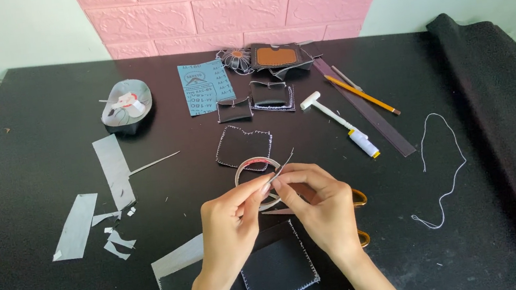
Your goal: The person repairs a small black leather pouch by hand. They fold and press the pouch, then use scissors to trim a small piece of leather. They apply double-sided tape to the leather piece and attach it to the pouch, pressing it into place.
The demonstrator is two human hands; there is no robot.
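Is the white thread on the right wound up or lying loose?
Loose. The white thread lies unwound in an open loop on the black table, apart from both hands.

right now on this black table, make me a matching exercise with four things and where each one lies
Things:
1. pencil
2. white thread
3. small dish
4. scissors

Places:
A. far left, near the wall
B. under the right hand
C. far right of centre, beside a dark ruler
D. loose on the right side

Pairs: 1-C, 2-D, 3-A, 4-B
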